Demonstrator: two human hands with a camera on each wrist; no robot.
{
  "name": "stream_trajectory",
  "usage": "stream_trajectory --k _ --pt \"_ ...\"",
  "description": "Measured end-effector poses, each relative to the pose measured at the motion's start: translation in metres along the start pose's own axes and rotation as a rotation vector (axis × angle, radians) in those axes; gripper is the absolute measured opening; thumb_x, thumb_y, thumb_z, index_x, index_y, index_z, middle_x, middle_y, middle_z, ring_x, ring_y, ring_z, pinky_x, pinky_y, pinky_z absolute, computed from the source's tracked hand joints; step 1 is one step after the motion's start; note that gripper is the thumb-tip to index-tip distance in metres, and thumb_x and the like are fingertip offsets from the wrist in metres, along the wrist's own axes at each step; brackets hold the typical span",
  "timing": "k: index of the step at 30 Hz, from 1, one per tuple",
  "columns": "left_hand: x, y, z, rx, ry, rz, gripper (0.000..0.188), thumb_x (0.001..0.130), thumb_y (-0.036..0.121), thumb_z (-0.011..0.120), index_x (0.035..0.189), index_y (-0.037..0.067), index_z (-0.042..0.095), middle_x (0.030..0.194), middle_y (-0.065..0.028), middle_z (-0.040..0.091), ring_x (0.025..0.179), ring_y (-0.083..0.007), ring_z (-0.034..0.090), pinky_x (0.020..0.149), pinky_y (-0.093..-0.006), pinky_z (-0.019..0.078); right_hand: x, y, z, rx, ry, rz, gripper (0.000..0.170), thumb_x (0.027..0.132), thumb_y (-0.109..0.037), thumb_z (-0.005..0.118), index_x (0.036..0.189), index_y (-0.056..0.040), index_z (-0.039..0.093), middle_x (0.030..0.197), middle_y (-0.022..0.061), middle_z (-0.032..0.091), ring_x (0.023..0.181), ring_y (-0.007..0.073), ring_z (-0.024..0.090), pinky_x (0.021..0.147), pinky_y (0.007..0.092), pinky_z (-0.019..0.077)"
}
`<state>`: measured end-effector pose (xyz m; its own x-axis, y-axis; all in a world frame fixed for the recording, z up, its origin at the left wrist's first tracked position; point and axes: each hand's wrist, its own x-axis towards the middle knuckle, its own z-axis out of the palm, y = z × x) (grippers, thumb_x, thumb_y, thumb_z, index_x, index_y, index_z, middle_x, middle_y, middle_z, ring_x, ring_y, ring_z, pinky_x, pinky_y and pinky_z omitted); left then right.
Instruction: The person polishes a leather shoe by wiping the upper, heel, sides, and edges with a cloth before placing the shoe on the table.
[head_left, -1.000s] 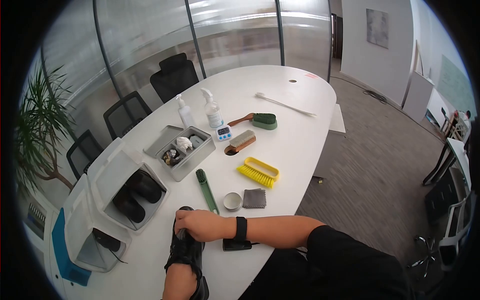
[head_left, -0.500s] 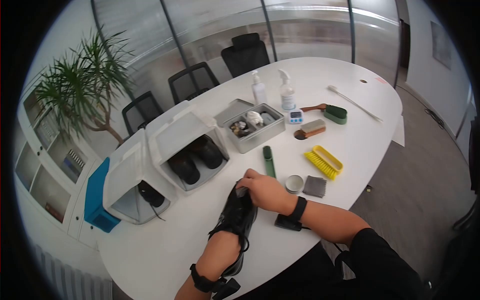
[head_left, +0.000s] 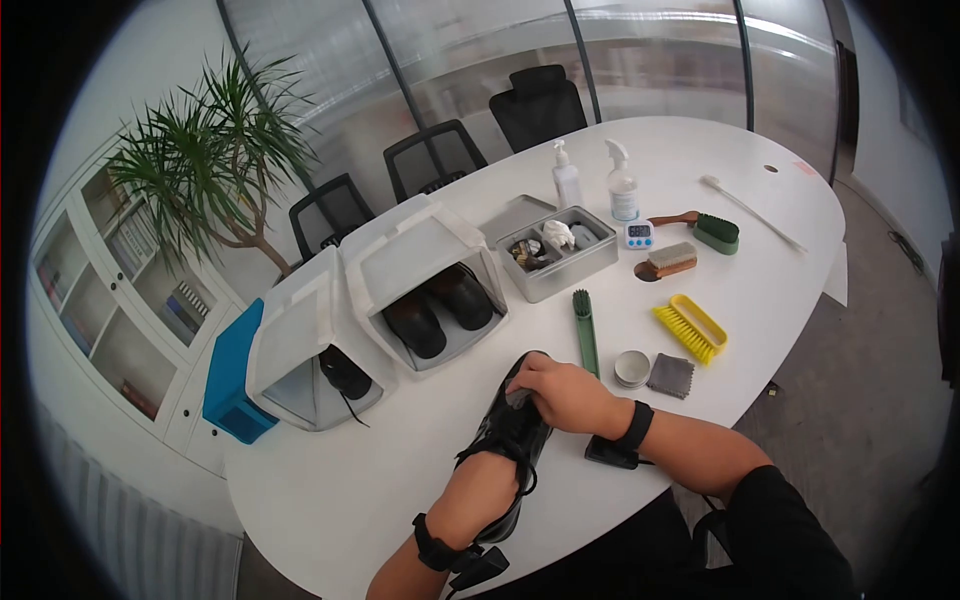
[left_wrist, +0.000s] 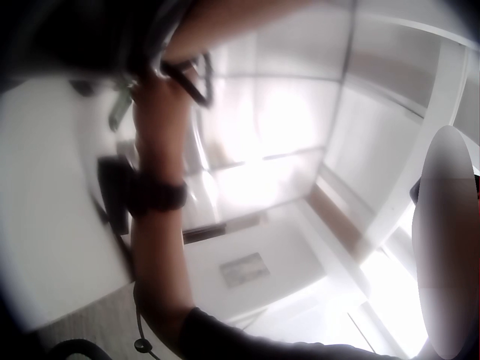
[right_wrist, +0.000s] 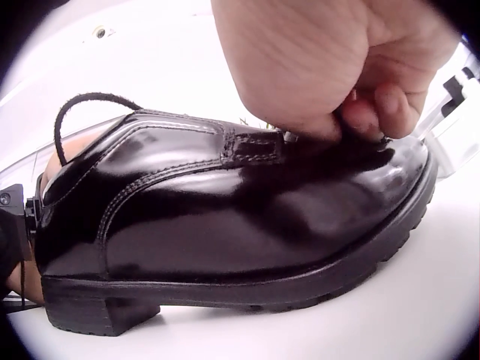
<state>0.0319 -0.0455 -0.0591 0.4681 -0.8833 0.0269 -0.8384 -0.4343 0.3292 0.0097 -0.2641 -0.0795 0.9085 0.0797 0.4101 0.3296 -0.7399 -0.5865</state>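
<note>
In the head view a glossy black lace-up shoe (head_left: 512, 425) points away over the white table. My left hand (head_left: 488, 485) reaches into its opening, fingers hidden inside. The right hand (head_left: 570, 398) pinches a small grey cloth (head_left: 517, 398) against the upper near the toe. Seen from the right wrist, curled fingers of the right hand (right_wrist: 337, 67) press down on top of the shoe (right_wrist: 247, 217), whose heel and sole show side-on. The left wrist view is blurred, with the right hand (left_wrist: 161, 112) at upper left.
Beyond the shoe lie a green brush (head_left: 585, 335), a round tin (head_left: 632, 368), a grey cloth square (head_left: 671, 376) and a yellow brush (head_left: 692, 328). Shoe boxes (head_left: 415, 262) stand left, a metal case (head_left: 570, 275) behind. A black device (head_left: 610, 453) lies by the right wrist.
The head view has swung left, bringing the cabinet and the left wristband into sight. The right hand stays at the shoe's front, and the pinched grey cloth shows more clearly.
</note>
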Motion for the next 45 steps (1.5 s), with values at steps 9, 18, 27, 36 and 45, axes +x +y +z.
stream_trajectory --k 9,18,27,36,45 --pt "-0.001 -0.007 0.005 0.063 -0.037 0.045 0.014 0.078 0.002 0.059 0.085 -0.009 0.064 0.075 -0.0267 0.064 0.069 -0.0447 0.062 0.064 -0.0477 0.0523 -0.001 -0.001 -0.002 0.007 0.008 -0.025 0.037 0.078 0.009 0.056 0.109 -0.0085 0.068 0.111 0.0142 0.060 0.096 0.0375 0.065 0.084 0.0448 0.0537" --pt "-0.001 0.004 -0.004 -0.014 -0.028 -0.031 0.014 0.079 0.002 0.058 0.085 -0.009 0.064 0.078 -0.0292 0.063 0.073 -0.0466 0.063 0.067 -0.0498 0.0526 -0.001 -0.002 -0.002 -0.003 0.003 -0.011 0.037 0.080 0.008 0.056 0.110 -0.0092 0.069 0.111 0.0139 0.059 0.097 0.0373 0.065 0.086 0.0447 0.0536" --pt "-0.001 0.001 -0.001 0.062 -0.003 0.027 0.013 0.078 0.004 0.061 0.074 -0.005 0.068 0.070 -0.0253 0.065 0.066 -0.0423 0.065 0.064 -0.0479 0.0544 -0.001 0.001 0.000 0.000 0.011 -0.028 0.037 0.080 0.008 0.056 0.110 -0.0090 0.069 0.111 0.0136 0.060 0.096 0.0368 0.065 0.085 0.0440 0.0539" --pt "-0.002 -0.007 0.008 0.001 0.056 0.046 0.012 0.080 0.004 0.059 0.079 -0.006 0.067 0.073 -0.0266 0.065 0.068 -0.0440 0.065 0.065 -0.0497 0.0539 0.005 0.011 -0.013 -0.155 0.159 0.112 0.035 0.077 0.008 0.056 0.104 -0.0082 0.071 0.105 0.0145 0.062 0.097 0.0373 0.065 0.085 0.0427 0.0544" --pt "-0.003 0.001 0.000 -0.054 0.064 0.023 0.013 0.081 0.003 0.058 0.082 -0.007 0.066 0.075 -0.0278 0.065 0.069 -0.0458 0.064 0.065 -0.0514 0.0525 0.004 0.011 -0.013 -0.089 0.139 0.073 0.036 0.076 0.008 0.053 0.103 -0.0072 0.072 0.105 0.0137 0.062 0.095 0.0373 0.065 0.085 0.0439 0.0536"
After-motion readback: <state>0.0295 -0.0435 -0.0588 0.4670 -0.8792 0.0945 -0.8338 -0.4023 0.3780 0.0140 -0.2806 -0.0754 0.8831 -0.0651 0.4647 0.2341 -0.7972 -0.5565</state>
